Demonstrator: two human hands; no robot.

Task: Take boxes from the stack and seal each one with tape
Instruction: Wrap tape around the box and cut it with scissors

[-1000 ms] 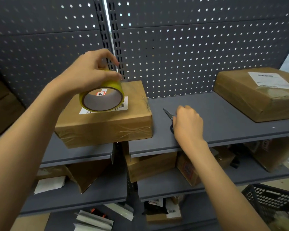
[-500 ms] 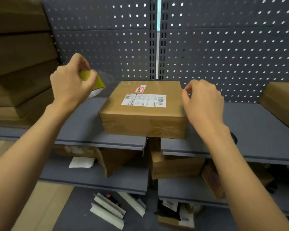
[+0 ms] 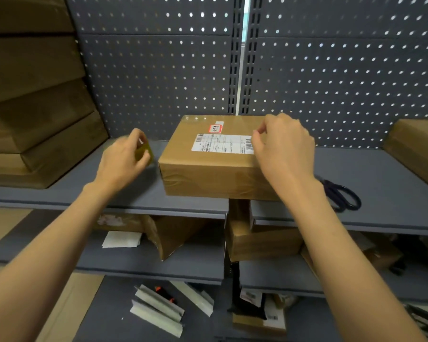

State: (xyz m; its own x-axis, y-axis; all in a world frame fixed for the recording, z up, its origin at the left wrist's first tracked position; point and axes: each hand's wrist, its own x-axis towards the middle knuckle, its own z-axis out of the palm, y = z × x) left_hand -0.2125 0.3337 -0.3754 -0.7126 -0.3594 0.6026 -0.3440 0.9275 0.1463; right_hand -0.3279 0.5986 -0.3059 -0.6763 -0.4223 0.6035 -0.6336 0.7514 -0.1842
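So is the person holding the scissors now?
No, the scissors lie on the shelf, right of the right hand.

I see a brown cardboard box (image 3: 215,166) lying flat on the grey shelf (image 3: 393,183), straddling the gap between its two boards. Its top carries a white barcode label and a small red-edged sticker; glossy tape wraps its front. Left of the box is the yellow tape roll (image 3: 143,151); further left, the stack of brown boxes (image 3: 35,114).
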